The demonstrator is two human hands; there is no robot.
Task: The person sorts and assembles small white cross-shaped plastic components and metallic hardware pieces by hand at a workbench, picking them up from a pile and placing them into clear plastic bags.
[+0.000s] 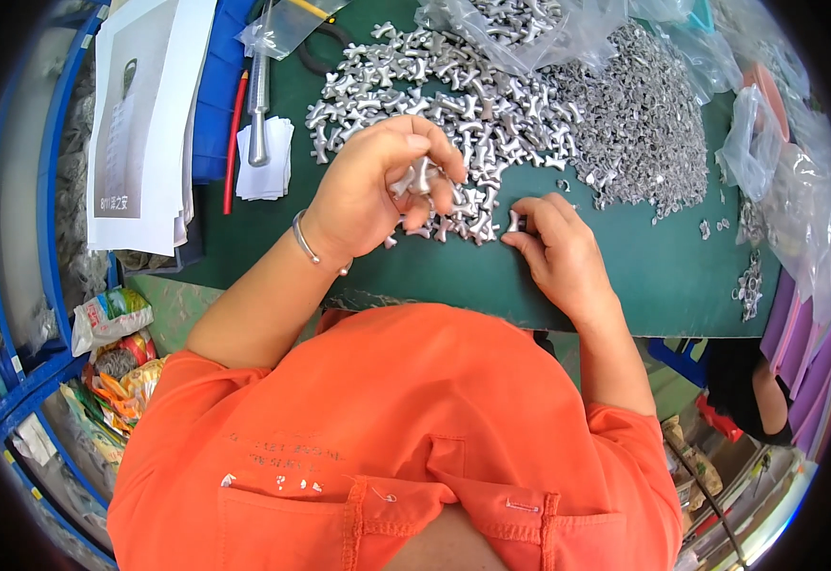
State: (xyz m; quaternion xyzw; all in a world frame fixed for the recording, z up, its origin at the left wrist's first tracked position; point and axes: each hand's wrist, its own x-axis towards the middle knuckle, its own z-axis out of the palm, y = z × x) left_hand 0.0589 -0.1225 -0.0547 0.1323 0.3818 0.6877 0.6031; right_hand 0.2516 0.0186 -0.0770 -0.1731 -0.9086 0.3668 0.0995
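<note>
My left hand (358, 190), with a silver bangle at its wrist, is raised over the near side of a heap of silver bone-shaped metal pieces (506, 105). Its fingers curl around a few bone-shaped pieces (422, 177); exactly how many is hidden. To the right, my right hand (567, 257) rests low by the green tabletop (434, 281). Thumb and forefinger pinch one bone-shaped piece (513, 222) by its end, just beside the heap's near right edge. Its other fingers are folded in.
Small metal rings or clasps (639, 124) are heaped at right, beside clear plastic bags (805, 219). At left lie a red pencil (235, 143), a metal rod-like tool (259, 109), white paper slips (265, 162), printed sheets (139, 114) and a blue bin (217, 90). A co-worker's arm (767, 395) shows at right.
</note>
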